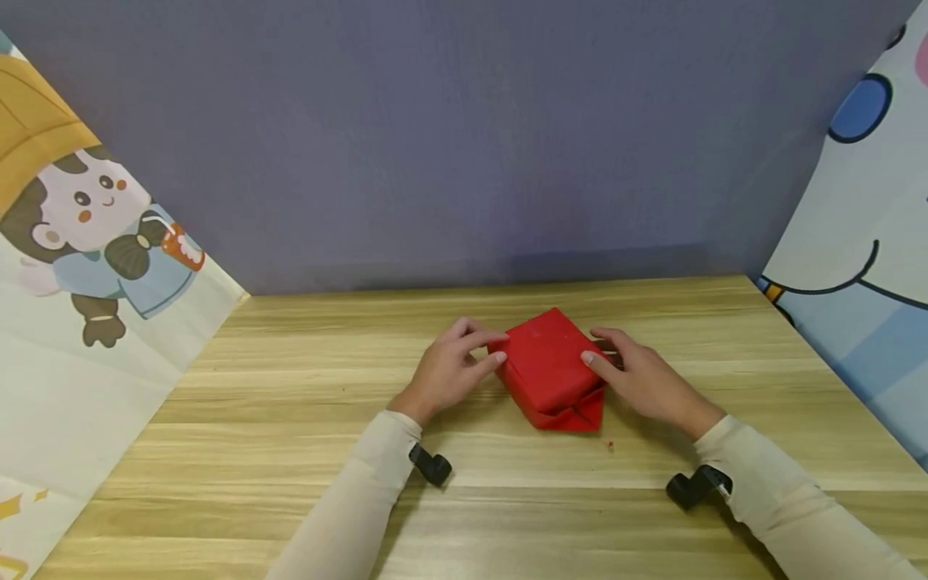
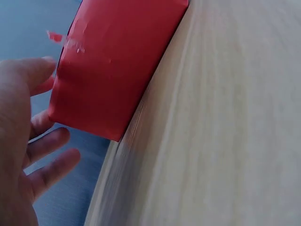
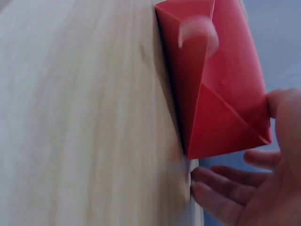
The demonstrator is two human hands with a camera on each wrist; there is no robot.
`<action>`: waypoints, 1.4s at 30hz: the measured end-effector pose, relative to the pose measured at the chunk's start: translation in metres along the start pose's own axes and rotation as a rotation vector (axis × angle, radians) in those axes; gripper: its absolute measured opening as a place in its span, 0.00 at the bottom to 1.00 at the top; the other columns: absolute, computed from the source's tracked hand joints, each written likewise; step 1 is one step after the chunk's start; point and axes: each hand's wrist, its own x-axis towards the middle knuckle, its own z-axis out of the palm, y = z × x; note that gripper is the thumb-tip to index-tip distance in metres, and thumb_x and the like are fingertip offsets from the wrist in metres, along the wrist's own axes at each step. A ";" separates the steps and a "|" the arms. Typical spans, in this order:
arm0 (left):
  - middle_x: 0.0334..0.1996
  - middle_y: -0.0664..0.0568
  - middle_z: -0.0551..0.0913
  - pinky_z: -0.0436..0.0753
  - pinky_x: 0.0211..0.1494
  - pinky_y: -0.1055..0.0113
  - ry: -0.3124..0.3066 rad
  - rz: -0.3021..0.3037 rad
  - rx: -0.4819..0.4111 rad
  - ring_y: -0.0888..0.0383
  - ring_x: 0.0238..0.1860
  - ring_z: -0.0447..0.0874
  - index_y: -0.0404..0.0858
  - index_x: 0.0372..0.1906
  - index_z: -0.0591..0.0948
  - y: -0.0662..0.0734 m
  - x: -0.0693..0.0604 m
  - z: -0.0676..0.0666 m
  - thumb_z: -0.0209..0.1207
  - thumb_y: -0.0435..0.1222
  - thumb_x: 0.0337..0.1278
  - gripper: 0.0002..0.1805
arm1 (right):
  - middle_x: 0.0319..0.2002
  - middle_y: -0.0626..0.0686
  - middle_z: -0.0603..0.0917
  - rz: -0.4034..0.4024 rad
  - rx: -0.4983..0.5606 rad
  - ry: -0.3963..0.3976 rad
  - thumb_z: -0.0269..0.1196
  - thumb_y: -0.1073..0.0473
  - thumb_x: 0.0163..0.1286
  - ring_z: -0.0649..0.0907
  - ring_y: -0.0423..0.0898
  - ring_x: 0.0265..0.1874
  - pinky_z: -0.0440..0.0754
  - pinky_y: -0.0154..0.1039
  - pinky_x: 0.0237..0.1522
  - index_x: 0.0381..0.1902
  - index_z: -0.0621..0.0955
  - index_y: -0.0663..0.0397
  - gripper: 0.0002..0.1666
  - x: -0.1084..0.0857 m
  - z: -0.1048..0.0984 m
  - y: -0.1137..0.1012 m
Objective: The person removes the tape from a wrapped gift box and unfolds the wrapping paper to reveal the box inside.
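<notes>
The wood-grain table [image 1: 290,451] spreads under everything, and the red package [image 1: 544,354] sits on it, toward one o'clock from the tabletop's middle, one corner aimed near twelve. Steadying it by opposite corners looks the right way to handle it; light, even pressure should keep the paper from buckling. It is the one container here, wrapped all round, so what it holds, if anything, is hidden. The left hand [image 1: 449,370] is at its nine o'clock corner, thumb and index touching, other fingers loosely extended; the right hand [image 1: 656,387] is at three, thumb resting on the top edge, fingers relaxed, neither clamped round it. At about five o'clock a folded flap [image 1: 593,409] stands away from the side; it probably wants creasing flat, gently, lest it tear. A red shred [image 2: 55,36] sticks out by clear tape [image 2: 74,44], and a red speck [image 1: 611,445] lies just beyond the flap.
</notes>
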 end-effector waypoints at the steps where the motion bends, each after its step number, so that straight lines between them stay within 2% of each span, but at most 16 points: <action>1: 0.47 0.58 0.75 0.83 0.42 0.66 -0.009 0.010 0.002 0.55 0.40 0.81 0.51 0.57 0.85 0.000 0.000 0.000 0.64 0.46 0.66 0.16 | 0.63 0.67 0.75 -0.001 -0.006 0.011 0.54 0.43 0.78 0.81 0.62 0.56 0.78 0.59 0.57 0.73 0.64 0.64 0.38 0.000 0.000 0.000; 5: 0.47 0.56 0.72 0.83 0.43 0.62 -0.039 0.031 0.002 0.51 0.42 0.80 0.50 0.58 0.85 -0.002 -0.001 0.001 0.63 0.45 0.66 0.17 | 0.62 0.67 0.76 -0.005 -0.029 0.061 0.55 0.44 0.78 0.82 0.62 0.54 0.79 0.58 0.55 0.71 0.67 0.66 0.37 0.000 0.001 -0.002; 9: 0.49 0.56 0.73 0.84 0.45 0.62 -0.043 0.024 -0.003 0.53 0.45 0.78 0.50 0.57 0.85 -0.002 -0.001 0.002 0.63 0.45 0.66 0.16 | 0.61 0.69 0.76 -0.012 -0.045 0.093 0.56 0.44 0.78 0.82 0.63 0.53 0.78 0.59 0.55 0.69 0.68 0.68 0.36 0.000 0.000 -0.005; 16: 0.62 0.50 0.72 0.84 0.50 0.66 -0.083 -0.015 -0.052 0.60 0.52 0.78 0.47 0.53 0.83 0.001 -0.001 0.005 0.63 0.46 0.67 0.14 | 0.57 0.69 0.75 -0.027 -0.124 0.137 0.57 0.46 0.77 0.76 0.64 0.56 0.74 0.62 0.56 0.67 0.71 0.69 0.34 -0.001 0.000 -0.015; 20: 0.67 0.50 0.69 0.82 0.49 0.69 -0.087 0.001 -0.006 0.60 0.53 0.78 0.48 0.50 0.83 0.004 0.000 0.006 0.62 0.49 0.66 0.14 | 0.60 0.68 0.73 -0.027 -0.134 0.132 0.56 0.46 0.77 0.73 0.63 0.58 0.73 0.61 0.56 0.67 0.71 0.68 0.34 -0.004 -0.001 -0.020; 23: 0.67 0.50 0.69 0.80 0.46 0.67 -0.068 0.025 0.053 0.61 0.51 0.78 0.48 0.48 0.84 0.006 0.001 0.007 0.64 0.50 0.65 0.14 | 0.61 0.67 0.73 -0.023 -0.124 0.120 0.56 0.46 0.77 0.73 0.63 0.59 0.73 0.61 0.56 0.67 0.71 0.68 0.34 -0.004 -0.001 -0.024; 25: 0.67 0.50 0.70 0.80 0.47 0.65 -0.054 0.043 0.079 0.59 0.54 0.76 0.48 0.47 0.84 0.006 0.001 0.008 0.64 0.49 0.64 0.13 | 0.61 0.67 0.72 -0.019 -0.112 0.115 0.57 0.46 0.77 0.74 0.63 0.58 0.74 0.61 0.56 0.67 0.71 0.68 0.34 -0.005 0.000 -0.026; 29: 0.67 0.51 0.70 0.79 0.54 0.60 -0.030 0.092 0.107 0.56 0.65 0.68 0.47 0.44 0.84 0.006 0.002 0.010 0.65 0.48 0.62 0.11 | 0.63 0.67 0.70 -0.014 -0.092 0.114 0.58 0.48 0.76 0.72 0.64 0.61 0.71 0.63 0.59 0.67 0.70 0.67 0.33 -0.005 0.001 -0.031; 31: 0.66 0.51 0.72 0.77 0.59 0.59 -0.021 0.125 0.121 0.55 0.67 0.65 0.47 0.42 0.82 0.007 0.003 0.011 0.65 0.47 0.62 0.10 | 0.65 0.68 0.68 -0.018 -0.100 0.123 0.59 0.50 0.75 0.68 0.66 0.65 0.68 0.65 0.62 0.67 0.70 0.67 0.32 -0.005 0.001 -0.034; 36: 0.64 0.52 0.76 0.68 0.69 0.61 -0.026 0.188 0.137 0.53 0.68 0.67 0.44 0.39 0.80 0.011 0.005 0.012 0.65 0.45 0.62 0.10 | 0.69 0.71 0.63 -0.021 -0.122 0.128 0.61 0.52 0.73 0.62 0.69 0.69 0.63 0.68 0.65 0.66 0.70 0.68 0.32 -0.006 0.003 -0.038; 42: 0.61 0.52 0.79 0.65 0.71 0.60 -0.038 0.239 0.169 0.54 0.67 0.70 0.45 0.39 0.82 0.017 0.005 0.012 0.63 0.45 0.63 0.08 | 0.71 0.72 0.59 -0.029 -0.104 0.097 0.62 0.51 0.73 0.63 0.70 0.68 0.66 0.67 0.64 0.68 0.68 0.69 0.35 -0.007 0.007 -0.038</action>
